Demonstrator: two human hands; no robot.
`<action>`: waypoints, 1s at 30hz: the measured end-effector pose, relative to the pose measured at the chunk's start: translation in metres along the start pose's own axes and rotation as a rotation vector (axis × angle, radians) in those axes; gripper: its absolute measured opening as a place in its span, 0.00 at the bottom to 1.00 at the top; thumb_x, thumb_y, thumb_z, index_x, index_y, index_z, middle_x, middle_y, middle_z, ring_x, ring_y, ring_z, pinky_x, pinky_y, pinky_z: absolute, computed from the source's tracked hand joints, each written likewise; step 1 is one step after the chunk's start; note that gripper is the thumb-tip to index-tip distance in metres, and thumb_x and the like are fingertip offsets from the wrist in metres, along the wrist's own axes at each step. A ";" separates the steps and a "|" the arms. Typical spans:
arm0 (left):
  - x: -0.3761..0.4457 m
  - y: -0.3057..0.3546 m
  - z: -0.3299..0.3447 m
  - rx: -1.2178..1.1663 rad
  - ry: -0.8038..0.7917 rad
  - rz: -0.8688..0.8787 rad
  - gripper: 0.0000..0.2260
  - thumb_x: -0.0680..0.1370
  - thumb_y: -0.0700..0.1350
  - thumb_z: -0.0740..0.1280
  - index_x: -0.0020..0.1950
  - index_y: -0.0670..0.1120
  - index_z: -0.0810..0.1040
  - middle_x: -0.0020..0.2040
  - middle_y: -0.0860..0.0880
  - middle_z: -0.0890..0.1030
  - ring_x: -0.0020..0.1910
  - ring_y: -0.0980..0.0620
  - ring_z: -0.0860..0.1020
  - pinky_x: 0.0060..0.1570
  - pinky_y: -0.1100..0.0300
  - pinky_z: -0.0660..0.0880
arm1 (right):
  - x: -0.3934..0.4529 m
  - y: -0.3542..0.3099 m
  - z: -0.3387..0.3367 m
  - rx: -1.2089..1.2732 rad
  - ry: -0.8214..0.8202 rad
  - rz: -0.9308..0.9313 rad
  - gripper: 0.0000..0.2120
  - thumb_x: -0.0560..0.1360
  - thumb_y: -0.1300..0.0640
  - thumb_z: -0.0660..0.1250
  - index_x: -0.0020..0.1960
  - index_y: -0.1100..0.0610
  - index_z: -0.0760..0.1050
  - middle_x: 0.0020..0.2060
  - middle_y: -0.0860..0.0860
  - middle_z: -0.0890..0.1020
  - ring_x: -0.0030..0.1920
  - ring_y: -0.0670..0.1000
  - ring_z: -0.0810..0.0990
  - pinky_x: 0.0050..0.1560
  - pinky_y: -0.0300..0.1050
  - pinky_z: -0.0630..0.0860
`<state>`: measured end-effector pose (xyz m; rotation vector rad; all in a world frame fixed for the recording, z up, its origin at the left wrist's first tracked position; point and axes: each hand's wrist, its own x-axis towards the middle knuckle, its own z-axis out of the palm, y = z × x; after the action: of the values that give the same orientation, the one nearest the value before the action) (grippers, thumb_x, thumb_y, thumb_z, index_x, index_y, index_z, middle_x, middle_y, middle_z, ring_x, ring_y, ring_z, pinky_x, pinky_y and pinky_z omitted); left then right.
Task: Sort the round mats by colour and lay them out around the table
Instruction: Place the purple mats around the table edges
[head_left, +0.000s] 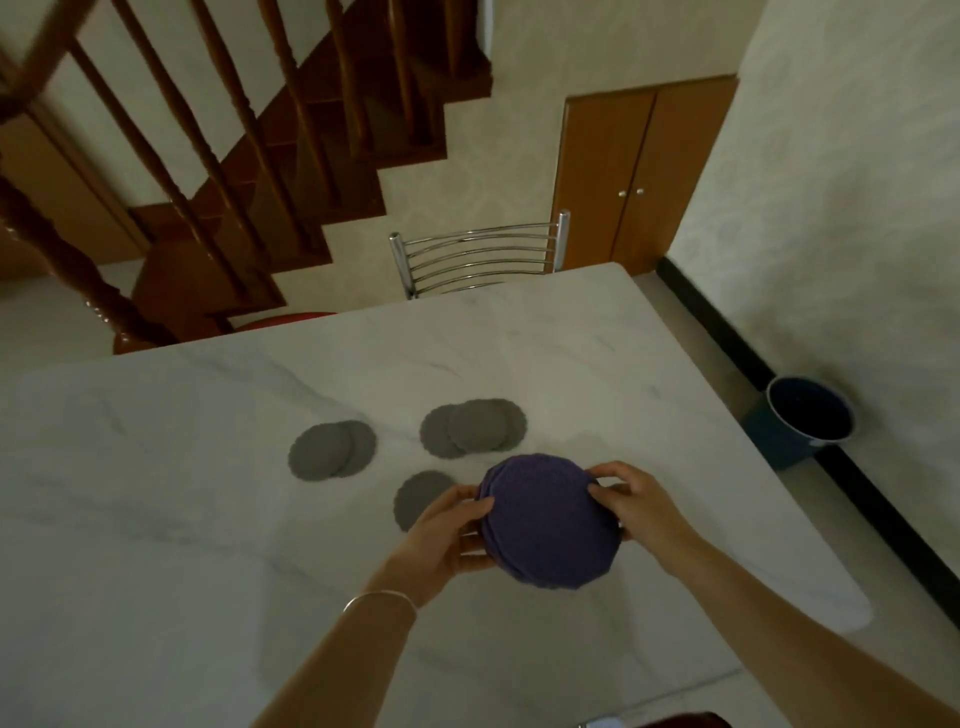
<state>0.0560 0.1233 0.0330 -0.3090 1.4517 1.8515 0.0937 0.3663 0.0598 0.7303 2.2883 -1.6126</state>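
Observation:
A stack of purple round mats (550, 522) is held above the white marble table (208, 519), between both hands. My left hand (449, 530) grips its left edge and my right hand (631, 501) grips its right edge. Grey round mats lie on the table beyond the hands: two overlapping at the left (330, 449), an overlapping pair further right (470, 427), and a single one (415, 496) partly hidden by my left hand.
A metal-backed chair (478, 257) stands at the far edge of the table. A wooden staircase (218, 171) rises at the back left. A dark bucket (808, 413) sits on the floor to the right, by the wall.

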 end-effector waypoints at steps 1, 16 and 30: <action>0.004 -0.002 0.008 -0.010 0.003 0.007 0.16 0.69 0.47 0.75 0.55 0.45 0.78 0.48 0.44 0.83 0.45 0.43 0.82 0.43 0.49 0.80 | 0.003 0.004 -0.008 0.006 -0.004 -0.001 0.06 0.77 0.59 0.64 0.50 0.51 0.78 0.41 0.56 0.83 0.41 0.55 0.80 0.45 0.56 0.80; 0.069 -0.005 0.168 -0.040 0.125 0.039 0.11 0.65 0.50 0.76 0.46 0.50 0.82 0.46 0.44 0.85 0.42 0.43 0.84 0.38 0.52 0.80 | 0.017 0.049 -0.122 -0.668 -0.085 -0.546 0.39 0.66 0.29 0.63 0.72 0.45 0.60 0.75 0.48 0.58 0.73 0.54 0.56 0.67 0.55 0.67; 0.098 -0.018 0.168 -0.068 0.221 0.042 0.09 0.73 0.44 0.71 0.52 0.46 0.79 0.47 0.41 0.84 0.44 0.39 0.84 0.41 0.49 0.80 | 0.055 0.028 -0.170 -0.462 0.052 -0.683 0.07 0.75 0.58 0.63 0.44 0.60 0.76 0.24 0.53 0.74 0.24 0.52 0.70 0.27 0.48 0.68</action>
<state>0.0431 0.3177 0.0164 -0.5343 1.5539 1.9524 0.0760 0.5456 0.0717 -0.1445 2.9831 -1.1732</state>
